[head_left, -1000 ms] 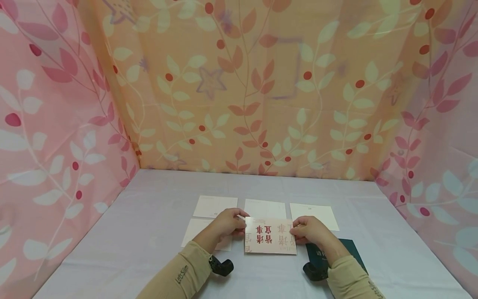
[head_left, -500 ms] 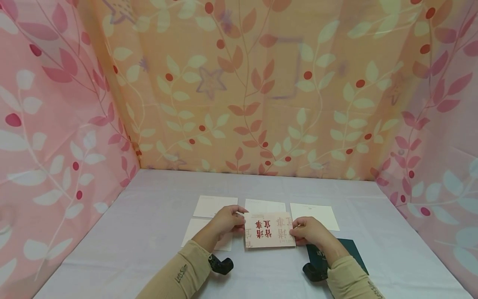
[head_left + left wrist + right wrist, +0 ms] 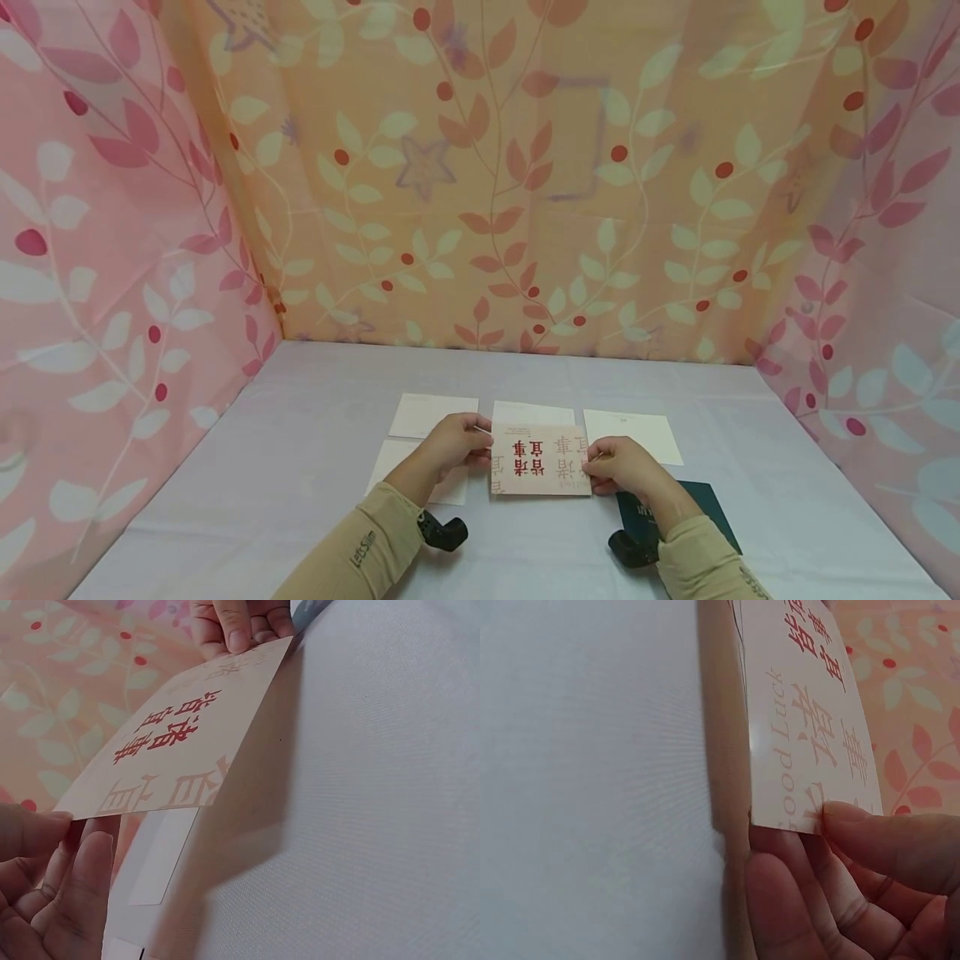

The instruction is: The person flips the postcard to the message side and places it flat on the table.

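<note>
Both hands hold up a cream postcard (image 3: 540, 461) with red and pale pink Chinese characters, which stand upside down in the head view. My left hand (image 3: 452, 444) pinches its left edge between thumb and fingers. At the opposite edge my right hand (image 3: 621, 465) pinches it, the thumb (image 3: 847, 817) lying on the printed face near the words "Good Luck". In the left wrist view the postcard (image 3: 176, 735) is tilted above the white cloth, casting a shadow on it.
White cards lie behind the hands: one at back left (image 3: 435, 415), one at back middle (image 3: 534, 412), one at back right (image 3: 633, 433). Another white card (image 3: 386, 462) is partly under the left forearm. A dark green packet (image 3: 708, 508) lies beside the right wrist. Patterned curtains (image 3: 480, 183) enclose the table.
The postcard has risen slightly away from the person and its tilt has changed a little. Both hands keep their pinch on its edges.
</note>
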A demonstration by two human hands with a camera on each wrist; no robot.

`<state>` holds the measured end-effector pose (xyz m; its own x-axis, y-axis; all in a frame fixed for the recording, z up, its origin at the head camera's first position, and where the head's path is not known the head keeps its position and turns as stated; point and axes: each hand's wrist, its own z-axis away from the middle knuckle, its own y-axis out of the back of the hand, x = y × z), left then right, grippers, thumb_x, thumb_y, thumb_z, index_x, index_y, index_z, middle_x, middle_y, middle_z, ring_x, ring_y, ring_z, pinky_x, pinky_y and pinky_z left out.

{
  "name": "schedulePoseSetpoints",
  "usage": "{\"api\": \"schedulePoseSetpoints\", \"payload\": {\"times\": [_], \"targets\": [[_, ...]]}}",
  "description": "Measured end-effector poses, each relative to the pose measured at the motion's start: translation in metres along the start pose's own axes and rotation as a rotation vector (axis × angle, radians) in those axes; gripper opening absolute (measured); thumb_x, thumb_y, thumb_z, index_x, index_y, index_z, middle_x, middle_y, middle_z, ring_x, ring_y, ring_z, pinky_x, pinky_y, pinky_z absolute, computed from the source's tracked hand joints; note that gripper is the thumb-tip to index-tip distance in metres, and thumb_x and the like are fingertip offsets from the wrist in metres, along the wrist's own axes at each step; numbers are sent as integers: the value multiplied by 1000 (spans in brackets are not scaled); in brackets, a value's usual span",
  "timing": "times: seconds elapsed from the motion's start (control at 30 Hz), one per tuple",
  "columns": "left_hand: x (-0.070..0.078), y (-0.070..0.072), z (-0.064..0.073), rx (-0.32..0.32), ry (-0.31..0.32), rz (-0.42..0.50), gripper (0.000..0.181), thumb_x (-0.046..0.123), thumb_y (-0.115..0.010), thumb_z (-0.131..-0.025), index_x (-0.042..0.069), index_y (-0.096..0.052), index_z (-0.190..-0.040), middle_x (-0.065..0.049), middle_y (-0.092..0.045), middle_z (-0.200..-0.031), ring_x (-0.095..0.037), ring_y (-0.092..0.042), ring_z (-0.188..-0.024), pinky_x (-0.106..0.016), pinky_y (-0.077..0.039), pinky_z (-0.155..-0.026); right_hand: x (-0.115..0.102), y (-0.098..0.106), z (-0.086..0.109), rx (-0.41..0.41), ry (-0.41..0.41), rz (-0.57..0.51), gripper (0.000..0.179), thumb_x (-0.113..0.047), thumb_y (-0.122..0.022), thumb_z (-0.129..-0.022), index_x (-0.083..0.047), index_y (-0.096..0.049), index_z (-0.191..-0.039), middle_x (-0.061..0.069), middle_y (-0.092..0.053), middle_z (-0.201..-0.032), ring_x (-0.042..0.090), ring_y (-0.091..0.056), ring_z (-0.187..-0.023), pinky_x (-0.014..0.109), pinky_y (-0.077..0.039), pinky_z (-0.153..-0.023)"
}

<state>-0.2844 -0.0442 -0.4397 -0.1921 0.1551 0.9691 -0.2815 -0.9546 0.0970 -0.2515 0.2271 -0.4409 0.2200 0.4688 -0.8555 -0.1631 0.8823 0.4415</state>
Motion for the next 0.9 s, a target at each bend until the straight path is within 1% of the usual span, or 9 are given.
{"api": "schedulePoseSetpoints", "payload": {"times": [0.27, 0.47, 0.67, 0.9], "targets": [[-1, 1, 0, 11, 0, 7, 10, 8, -62, -86, 2, -64, -93, -7, -64, -82, -16, -63, -71, -30, -54, -67, -1, 2, 2, 2, 14, -1, 6, -7, -65, -83, -1, -62, -84, 8, -62, -72, 19, -60, -62, 32, -53, -59], [-2, 2, 0, 7, -18, 3, 12, 13, -62, -86, 2, -64, -91, -7, -64, -80, -17, -62, -72, -31, -54, -67, -3, 4, 3, 14, 20, 0, 6, -8, -65, -83, -1, -64, -83, 8, -63, -74, 19, -61, -64, 32, -54, -60], [0, 4, 0, 2, -31, 0, 13, 16, -62, -87, 3, -64, -90, -6, -63, -83, -17, -61, -74, -32, -54, -68, -3, 5, 1, 34, 35, 12, 6, -8, -65, -83, -2, -66, -83, 7, -63, -75, 18, -59, -65, 31, -53, -61], [6, 7, 2, 24, -56, -15, 16, 18, -64, -86, 3, -65, -91, -4, -60, -82, -16, -57, -73, -29, -53, -67, -2, 6, -1, 57, 59, 11, 9, -10, -66, -82, -2, -69, -86, 6, -65, -78, 17, -60, -66, 31, -53, -62]]}}
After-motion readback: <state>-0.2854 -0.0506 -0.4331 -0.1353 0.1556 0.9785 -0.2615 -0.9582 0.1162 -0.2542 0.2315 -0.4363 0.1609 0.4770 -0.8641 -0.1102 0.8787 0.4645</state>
